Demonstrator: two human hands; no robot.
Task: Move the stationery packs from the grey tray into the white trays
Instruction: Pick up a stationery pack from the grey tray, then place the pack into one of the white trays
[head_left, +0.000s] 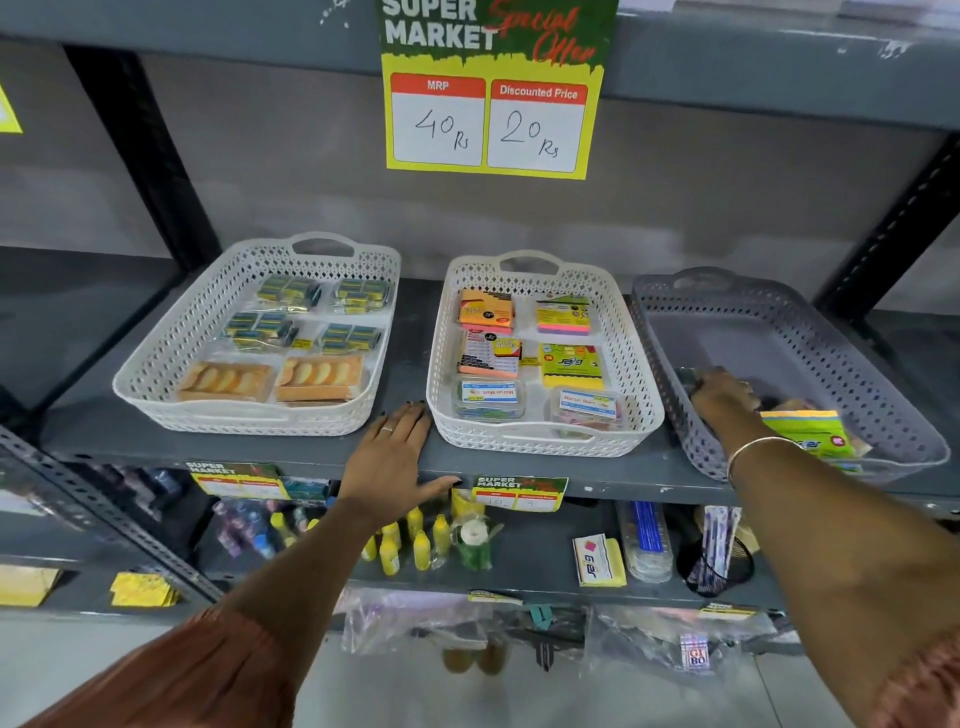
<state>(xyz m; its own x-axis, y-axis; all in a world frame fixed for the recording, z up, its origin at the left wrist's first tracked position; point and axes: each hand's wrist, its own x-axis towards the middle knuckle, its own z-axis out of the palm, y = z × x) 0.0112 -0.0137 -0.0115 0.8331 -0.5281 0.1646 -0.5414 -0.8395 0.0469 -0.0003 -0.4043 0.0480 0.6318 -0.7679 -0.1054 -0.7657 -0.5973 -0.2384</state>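
The grey tray (810, 332) stands at the right of the shelf. A green and yellow stationery pack (810, 434) lies in its near corner. My right hand (724, 395) reaches into that tray, palm down over a dark pack (691, 376) that it mostly hides; whether the fingers grip it cannot be told. Two white trays stand to the left: the middle white tray (644, 395) holds sticky-note packs and small clear boxes, and the left white tray (171, 358) holds blue-yellow packs and orange packs. My left hand (389, 457) rests flat and empty on the shelf edge between the white trays.
A yellow price sign (491, 109) hangs from the shelf above. The lower shelf holds yellow bottles (410, 540), a sticky-note pack (597, 561) and pen packs. A black upright (140, 150) stands behind the left tray. Plastic bags hang below.
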